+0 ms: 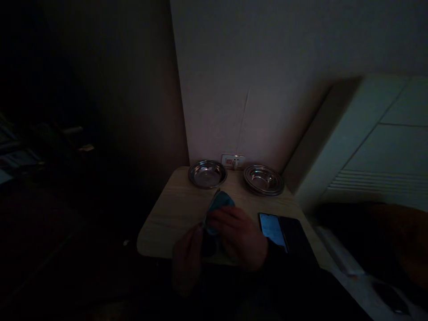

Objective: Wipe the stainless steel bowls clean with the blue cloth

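Note:
In dim light, my right hand (239, 234) is closed on a teal cloth (222, 200) above the front part of the small table. The cloth presses against a thin, pale rim (209, 207), which looks like a steel plate tilted up and seen nearly edge-on; most of it is hidden or lost in the dark. My left hand (187, 256) pinches the lower left end of that rim between thumb and fingers. Both hands are somewhat blurred and close together.
At the table's (163, 218) back left sits a shiny steel plate (207, 174). Stacked steel dishes (263, 179) stand at back right, with a wall socket (233, 161) between. A lit phone (272, 229) in an open dark case lies right. A pale panel (377, 147) rises beyond.

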Motion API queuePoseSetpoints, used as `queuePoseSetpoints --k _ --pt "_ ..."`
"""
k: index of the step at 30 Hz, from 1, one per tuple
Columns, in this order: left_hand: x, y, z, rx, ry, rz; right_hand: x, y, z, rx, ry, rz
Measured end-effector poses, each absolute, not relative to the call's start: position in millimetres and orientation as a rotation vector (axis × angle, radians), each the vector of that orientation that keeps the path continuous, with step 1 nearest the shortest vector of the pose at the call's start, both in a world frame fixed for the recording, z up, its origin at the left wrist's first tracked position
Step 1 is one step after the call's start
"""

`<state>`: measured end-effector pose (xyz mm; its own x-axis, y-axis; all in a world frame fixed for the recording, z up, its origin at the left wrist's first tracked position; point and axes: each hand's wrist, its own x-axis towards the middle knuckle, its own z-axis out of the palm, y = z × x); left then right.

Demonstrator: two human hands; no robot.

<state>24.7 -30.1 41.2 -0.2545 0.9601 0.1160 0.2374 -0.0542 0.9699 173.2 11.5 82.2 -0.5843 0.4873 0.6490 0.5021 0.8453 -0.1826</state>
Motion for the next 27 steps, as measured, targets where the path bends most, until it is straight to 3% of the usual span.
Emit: queuePoseSetpoints --k 27 --pt "25.2 -36.5 36.1 1.300 1.510 1.447 171.3 10.1 78.9 -0.798 -2.156 0.082"
